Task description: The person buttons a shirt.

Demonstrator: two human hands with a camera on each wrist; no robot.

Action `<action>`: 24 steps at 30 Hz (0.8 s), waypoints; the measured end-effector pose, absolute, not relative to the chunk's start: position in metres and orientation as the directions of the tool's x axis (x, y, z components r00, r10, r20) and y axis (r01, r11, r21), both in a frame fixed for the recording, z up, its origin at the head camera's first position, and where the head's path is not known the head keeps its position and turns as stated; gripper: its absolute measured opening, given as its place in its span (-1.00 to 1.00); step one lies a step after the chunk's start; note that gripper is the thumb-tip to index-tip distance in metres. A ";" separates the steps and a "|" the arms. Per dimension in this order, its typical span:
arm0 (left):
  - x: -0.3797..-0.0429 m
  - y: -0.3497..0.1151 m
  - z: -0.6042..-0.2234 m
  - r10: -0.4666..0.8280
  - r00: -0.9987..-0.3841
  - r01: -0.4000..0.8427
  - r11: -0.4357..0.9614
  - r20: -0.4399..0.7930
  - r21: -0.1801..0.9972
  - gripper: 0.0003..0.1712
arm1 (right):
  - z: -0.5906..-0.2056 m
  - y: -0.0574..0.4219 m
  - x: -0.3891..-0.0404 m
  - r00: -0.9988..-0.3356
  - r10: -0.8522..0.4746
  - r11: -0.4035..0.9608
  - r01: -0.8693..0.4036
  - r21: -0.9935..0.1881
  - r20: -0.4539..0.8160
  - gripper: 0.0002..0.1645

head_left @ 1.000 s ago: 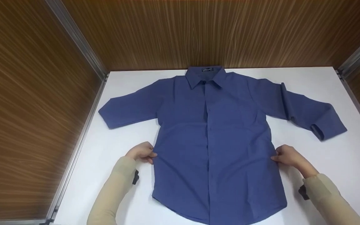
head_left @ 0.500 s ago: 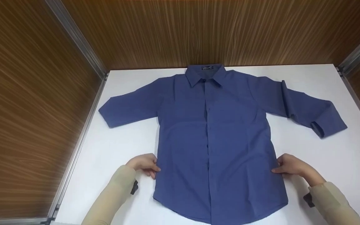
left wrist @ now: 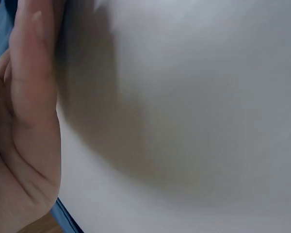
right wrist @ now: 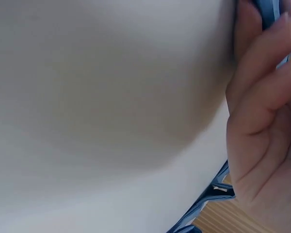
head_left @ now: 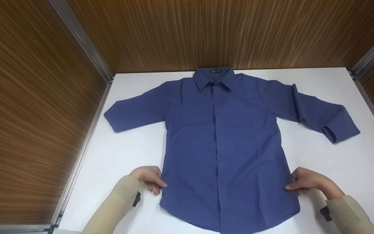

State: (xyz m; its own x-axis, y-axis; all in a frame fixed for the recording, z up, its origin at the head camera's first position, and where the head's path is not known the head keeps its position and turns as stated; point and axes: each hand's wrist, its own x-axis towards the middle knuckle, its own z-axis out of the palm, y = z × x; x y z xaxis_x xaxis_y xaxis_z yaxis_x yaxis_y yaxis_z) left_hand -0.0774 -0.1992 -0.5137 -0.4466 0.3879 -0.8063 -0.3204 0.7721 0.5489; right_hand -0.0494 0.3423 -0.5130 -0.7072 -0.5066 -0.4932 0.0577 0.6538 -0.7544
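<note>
A blue button-up shirt (head_left: pixel 193 146) lies front side up, collar at the far end and sleeves spread to both sides. The left hand (head_left: pixel 147 177) pinches its left side edge low down, thumb on top of the cloth and other fingers at or below the edge. Opposite it, the right hand (head_left: pixel 308 180) pinches the right side edge near the hem, thumb over the fabric. In the right wrist view, blue cloth shows between the curled fingers (right wrist: pixel 262 82). The left wrist view has the fingers (left wrist: pixel 34 82) beside the shirt's edge, their tips partly cut off.
The shirt rests on a white table (head_left: pixel 109 162). Wood-grain panels stand at the back (head_left: pixel 213 32) and on both sides, joined by metal rails (head_left: pixel 86 42). The right sleeve (head_left: pixel 317 113) has a raised crease and a folded cuff end.
Both hands have slid down along the shirt's side edges toward the hem. Pulled wrinkles across the lower front have eased; sleeves and collar stay nearly in place.
</note>
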 end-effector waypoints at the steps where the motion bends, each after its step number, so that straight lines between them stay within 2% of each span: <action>1: -0.077 -0.198 -0.514 0.389 -0.441 -0.312 0.778 -0.809 0.545 -0.69 | -0.513 0.342 -0.048 -0.697 -0.511 0.654 0.063 -0.754 -0.503 -0.56; 6: -0.077 -0.195 -0.516 0.354 -0.464 -0.268 0.817 -0.812 0.510 -0.63 | -0.515 0.341 -0.045 -0.697 -0.508 0.660 0.062 -0.749 -0.506 -0.57; 11: -0.078 -0.199 -0.516 0.330 -0.474 -0.284 0.821 -0.816 0.496 -0.63 | -0.516 0.346 -0.043 -0.702 -0.500 0.653 0.079 -0.753 -0.507 -0.58; 14: -0.075 -0.201 -0.515 0.356 -0.451 -0.283 0.813 -0.819 0.509 -0.65 | -0.515 0.348 -0.040 -0.677 -0.510 0.649 0.101 -0.754 -0.530 -0.64; 20: -0.063 -0.200 -0.513 0.364 -0.364 -0.265 0.842 -0.857 0.470 -0.64 | -0.513 0.345 -0.031 -0.572 -0.531 0.635 0.220 -0.740 -0.625 -0.67; 24: -0.064 -0.201 -0.514 0.363 -0.352 -0.252 0.851 -0.863 0.460 -0.59 | -0.514 0.346 -0.029 -0.559 -0.546 0.626 0.222 -0.748 -0.623 -0.66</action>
State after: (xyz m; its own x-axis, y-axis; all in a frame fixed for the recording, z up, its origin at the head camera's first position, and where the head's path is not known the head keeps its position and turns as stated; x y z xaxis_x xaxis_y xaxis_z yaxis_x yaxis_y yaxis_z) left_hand -0.0635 -0.2006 -0.5138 -0.3520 0.3626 -0.8629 -0.2520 0.8512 0.4605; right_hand -0.0293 0.3459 -0.5143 -0.5595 -0.5465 -0.6232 0.2218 0.6258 -0.7478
